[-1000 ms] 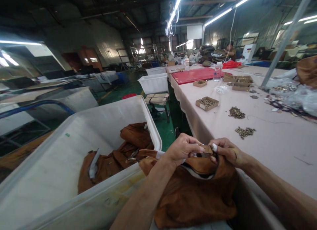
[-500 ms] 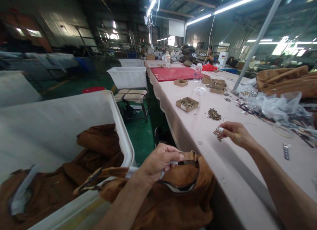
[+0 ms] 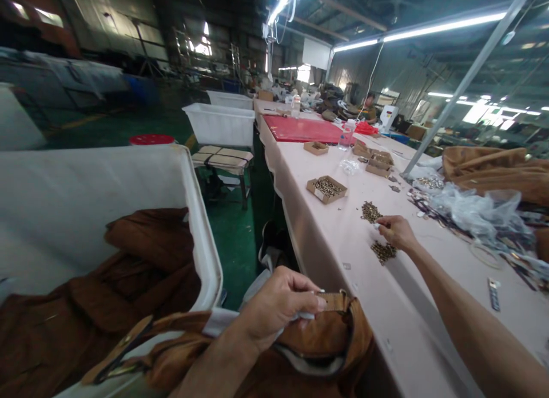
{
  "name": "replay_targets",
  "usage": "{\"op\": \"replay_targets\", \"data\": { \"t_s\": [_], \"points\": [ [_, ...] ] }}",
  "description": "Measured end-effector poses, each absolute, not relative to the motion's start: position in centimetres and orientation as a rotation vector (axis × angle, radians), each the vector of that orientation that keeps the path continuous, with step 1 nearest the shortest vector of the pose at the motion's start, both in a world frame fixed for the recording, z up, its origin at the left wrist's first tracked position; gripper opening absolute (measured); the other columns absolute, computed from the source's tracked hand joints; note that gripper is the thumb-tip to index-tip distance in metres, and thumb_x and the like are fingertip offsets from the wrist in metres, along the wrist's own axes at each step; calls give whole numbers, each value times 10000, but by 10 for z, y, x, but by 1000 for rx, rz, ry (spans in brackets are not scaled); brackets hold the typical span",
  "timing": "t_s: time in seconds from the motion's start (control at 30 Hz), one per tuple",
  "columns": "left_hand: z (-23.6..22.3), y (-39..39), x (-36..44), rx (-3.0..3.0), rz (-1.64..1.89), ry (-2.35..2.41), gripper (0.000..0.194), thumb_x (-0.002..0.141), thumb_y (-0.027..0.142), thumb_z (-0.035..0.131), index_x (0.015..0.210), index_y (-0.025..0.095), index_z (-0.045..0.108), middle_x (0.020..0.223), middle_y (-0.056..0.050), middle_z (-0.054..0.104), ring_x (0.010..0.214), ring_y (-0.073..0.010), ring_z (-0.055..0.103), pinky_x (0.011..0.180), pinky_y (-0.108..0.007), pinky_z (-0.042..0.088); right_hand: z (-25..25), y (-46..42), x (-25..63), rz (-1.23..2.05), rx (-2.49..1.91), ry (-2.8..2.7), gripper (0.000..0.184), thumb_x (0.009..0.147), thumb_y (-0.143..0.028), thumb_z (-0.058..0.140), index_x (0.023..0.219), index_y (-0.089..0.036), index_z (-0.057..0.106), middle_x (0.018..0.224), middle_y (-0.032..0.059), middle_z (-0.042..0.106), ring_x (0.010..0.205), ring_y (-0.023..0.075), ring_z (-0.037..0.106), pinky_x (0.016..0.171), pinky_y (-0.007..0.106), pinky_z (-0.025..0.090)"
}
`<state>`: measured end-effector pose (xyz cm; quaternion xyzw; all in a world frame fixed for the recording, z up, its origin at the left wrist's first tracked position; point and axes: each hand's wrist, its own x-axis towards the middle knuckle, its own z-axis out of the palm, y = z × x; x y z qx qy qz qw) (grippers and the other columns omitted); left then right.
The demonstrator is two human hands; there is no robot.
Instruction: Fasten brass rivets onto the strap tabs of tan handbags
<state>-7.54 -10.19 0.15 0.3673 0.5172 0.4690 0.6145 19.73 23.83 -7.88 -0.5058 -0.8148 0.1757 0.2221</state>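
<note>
My left hand [image 3: 278,303] pinches the end of a brown strap [image 3: 332,302] that runs through a metal ring on a brown suede-like bag [image 3: 317,335]. The bag hangs between the white bin and the table edge, its opening showing a pale lining. Over the table, my right hand [image 3: 395,231] has its thumb and fingertips pressed together beside a pile of small brass-coloured metal pieces [image 3: 371,211]. A second pile of such pieces [image 3: 383,253] lies just below that hand. Whatever the right fingertips hold is too small to make out.
A large white bin [image 3: 201,238] with brown suede pieces [image 3: 141,272] stands at left. On the pink-covered table [image 3: 309,238] are a cardboard box of metal pieces [image 3: 326,189], more small boxes [image 3: 380,162], a clear bottle [image 3: 346,135], plastic bags [image 3: 476,206] and a slanting metal post [image 3: 467,83].
My right hand has moved slightly up and away from the nearer pile, toward the farther one. My left hand, still on the strap, sits lower in view. The camera view has shifted a little.
</note>
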Motion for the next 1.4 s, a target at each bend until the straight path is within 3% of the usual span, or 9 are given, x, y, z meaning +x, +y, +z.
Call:
{"op": "replay_targets", "data": {
  "t_s": [0.17, 0.43, 0.87, 1.07, 1.27, 1.4],
  "points": [
    [-1, -105, -77, 797, 1089, 1219, 270, 594, 301, 820, 720, 66, 775, 571, -65, 633, 448, -100, 478, 421, -194, 344, -77, 265, 139, 302, -1585, -2325, 319, 976, -459, 668, 937, -144, 702, 935, 47, 718, 870, 194, 686, 840, 369, 559],
    [-4, -106, -79, 749, 1091, 1266, 252, 543, 286, 816, 689, 85, 774, 565, -71, 642, 455, -115, 496, 406, -188, 339, -93, 267, 110, 216, -1817, -2322, 275, 1004, -396, 655, 1125, -152, 691, 1128, 88, 705, 1005, 214, 689, 911, 416, 578],
    [-4, -106, -78, 729, 1105, 1237, 288, 510, 313, 860, 657, 88, 757, 575, -63, 645, 464, -114, 502, 414, -191, 349, -85, 258, 128, 238, -1797, -2374, 251, 976, -365, 700, 1069, -132, 710, 1027, 59, 725, 927, 200, 705, 844, 375, 595],
    [-3, -110, -76, 796, 1107, 1259, 244, 565, 299, 816, 665, 85, 759, 563, -55, 635, 452, -98, 474, 416, -199, 324, -74, 248, 130, 194, -1864, -2339, 240, 966, -374, 706, 1016, -139, 709, 958, 51, 718, 882, 191, 700, 823, 366, 587],
    [-8, -112, -73, 830, 1105, 1254, 253, 568, 287, 826, 711, 84, 776, 608, -56, 652, 487, -94, 481, 442, -209, 341, -59, 228, 131, 270, -1670, -2397, 61, 720, -161, 763, 731, -107, 738, 727, 127, 726, 834, 289, 717, 732, 345, 526],
    [-15, -110, -75, 831, 1109, 1266, 245, 581, 295, 825, 697, 87, 770, 624, -63, 660, 498, -101, 498, 453, -218, 362, -46, 172, 132, 434, -1393, -2387, 263, 820, -285, 695, 1018, -125, 759, 886, 122, 779, 785, 245, 727, 670, 290, 532]
  ]
}}
